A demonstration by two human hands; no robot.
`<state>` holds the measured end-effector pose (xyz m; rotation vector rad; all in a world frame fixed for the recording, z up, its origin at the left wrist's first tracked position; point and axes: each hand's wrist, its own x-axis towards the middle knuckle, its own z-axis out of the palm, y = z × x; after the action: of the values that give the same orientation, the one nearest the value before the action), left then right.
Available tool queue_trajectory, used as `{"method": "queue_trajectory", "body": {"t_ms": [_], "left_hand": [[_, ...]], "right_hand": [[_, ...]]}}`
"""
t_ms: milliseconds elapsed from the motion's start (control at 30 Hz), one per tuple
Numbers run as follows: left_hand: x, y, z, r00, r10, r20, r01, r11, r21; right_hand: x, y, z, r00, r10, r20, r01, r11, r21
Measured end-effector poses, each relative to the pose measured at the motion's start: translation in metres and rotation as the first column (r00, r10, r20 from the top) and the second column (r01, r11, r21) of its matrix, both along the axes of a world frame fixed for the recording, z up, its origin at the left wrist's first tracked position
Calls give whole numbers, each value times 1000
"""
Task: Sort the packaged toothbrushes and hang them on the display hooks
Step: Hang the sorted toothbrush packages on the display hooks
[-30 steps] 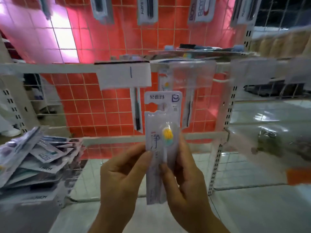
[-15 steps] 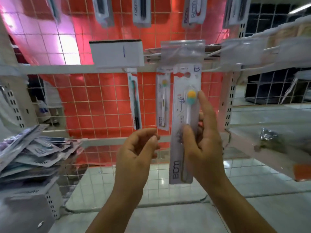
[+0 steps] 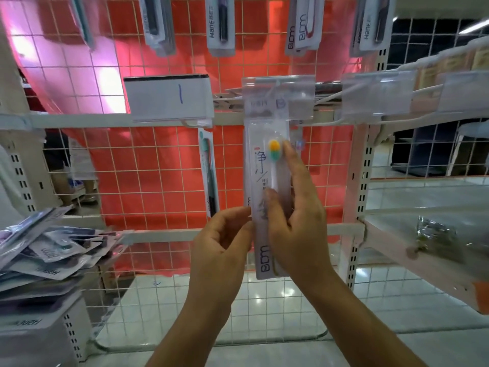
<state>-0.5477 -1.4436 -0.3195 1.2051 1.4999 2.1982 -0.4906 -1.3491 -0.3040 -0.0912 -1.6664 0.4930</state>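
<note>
A long white toothbrush pack (image 3: 260,165) with a yellow-green brush head hangs upright in the middle of the wire display grid, its top tucked behind a clear label holder (image 3: 277,94) on a hook. My right hand (image 3: 293,221) grips the pack's lower half, index finger stretched up along its right edge. My left hand (image 3: 225,245) is beside the pack's left edge with fingers curled, fingertips at or near the edge; I cannot tell if they hold it. A teal toothbrush pack (image 3: 209,176) hangs to the left.
A heap of loose toothbrush packs (image 3: 50,255) lies on a shelf at the left. More packs (image 3: 221,25) hang on the top row of hooks. A white label card (image 3: 169,98) marked with a blue stroke sits left of the hook. An angled shelf (image 3: 423,250) juts out on the right.
The pack has risen from chest height up to the hook, its top now behind the clear label holder. My left hand let go, then came back beside the pack's left edge.
</note>
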Motion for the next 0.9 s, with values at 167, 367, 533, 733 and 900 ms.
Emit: {"method": "queue_trajectory", "body": {"t_ms": [167, 367, 533, 733, 900], "left_hand": [[-2, 7, -3, 1000, -29, -12, 28, 999, -30], [-5, 16, -8, 1000, 20, -17, -21, 999, -38], [-7, 25, -17, 990, 138, -2, -137, 982, -133], [-10, 29, -28, 983, 185, 2, -181, 966, -187], [-11, 29, -31, 984, 181, 7, -176, 966, -188]], "right_hand": [[-1, 2, -3, 1000, -19, 6, 19, 998, -55], [-7, 14, -3, 993, 41, 115, -23, 988, -155], [-38, 43, -2, 992, 89, 95, -68, 977, -200], [-91, 101, -3, 978, -59, 198, 96, 979, -181], [-109, 124, -6, 946, -142, 292, 202, 962, -185]]}}
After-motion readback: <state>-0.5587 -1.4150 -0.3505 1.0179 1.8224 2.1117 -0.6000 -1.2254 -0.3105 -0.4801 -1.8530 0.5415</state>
